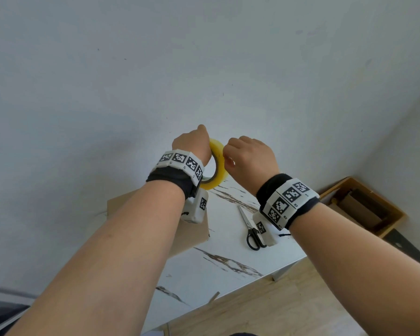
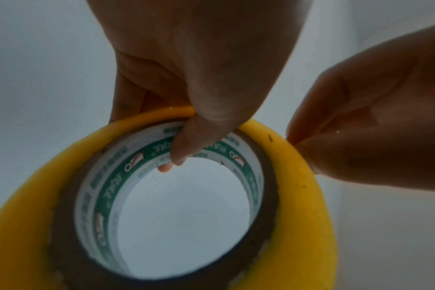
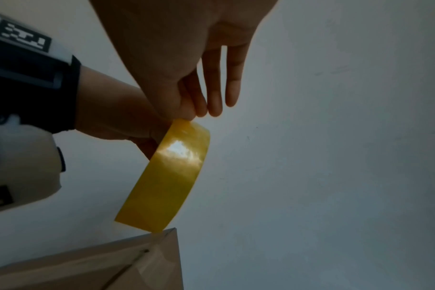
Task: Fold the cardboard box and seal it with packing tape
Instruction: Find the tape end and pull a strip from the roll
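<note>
A yellow packing tape roll is held up in front of the white wall, above the table. My left hand grips it, thumb inside the printed core and fingers over the outer rim. My right hand pinches the roll's outer layer at its top edge between thumb and fingertips, the other fingers straight. Whether a loose tape end is lifted cannot be told. The brown cardboard box stands on the table under my left forearm; a corner of it shows just below the roll.
Black-handled scissors lie on the white marbled table, right of the box. The table's right edge drops to a wooden floor. An open wooden crate sits on the floor by the wall.
</note>
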A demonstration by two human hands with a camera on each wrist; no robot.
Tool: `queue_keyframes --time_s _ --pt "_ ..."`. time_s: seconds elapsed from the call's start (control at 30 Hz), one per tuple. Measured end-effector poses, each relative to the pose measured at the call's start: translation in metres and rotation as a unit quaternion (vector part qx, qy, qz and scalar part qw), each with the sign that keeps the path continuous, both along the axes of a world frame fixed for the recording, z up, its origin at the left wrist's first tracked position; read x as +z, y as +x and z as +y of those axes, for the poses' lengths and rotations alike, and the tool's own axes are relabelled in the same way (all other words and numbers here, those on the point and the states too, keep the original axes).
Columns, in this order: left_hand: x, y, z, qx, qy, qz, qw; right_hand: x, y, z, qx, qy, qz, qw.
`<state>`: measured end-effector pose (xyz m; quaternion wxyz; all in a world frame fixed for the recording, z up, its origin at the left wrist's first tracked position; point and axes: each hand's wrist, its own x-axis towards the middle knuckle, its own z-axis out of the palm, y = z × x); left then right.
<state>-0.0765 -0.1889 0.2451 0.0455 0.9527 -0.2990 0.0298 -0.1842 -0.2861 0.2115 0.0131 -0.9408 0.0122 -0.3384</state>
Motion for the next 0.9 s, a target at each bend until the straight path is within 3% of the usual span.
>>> queue_keyframes --time_s 0.13,0.33,0.53,0.9 --pt "-0.002 -0.002 0.0 0.011 -0.013 0.019 1.0 0.001 -0.001 -0.001 0.019 -0.013 -0.016 1.0" --pt "-0.005 0.0 0.001 0.021 -0.045 0.054 0.997 -0.006 -0.005 0.0 0.045 0.042 -0.021 0.998" --pt "-0.005 0.007 0.01 0.019 -0.066 0.088 0.994 -0.007 -0.013 -0.005 0.025 0.198 -0.035 0.979" --pt "0.0 0.008 0.007 0.006 0.001 0.036 0.999 -0.001 -0.001 -0.007 0.05 0.059 0.007 0.997"
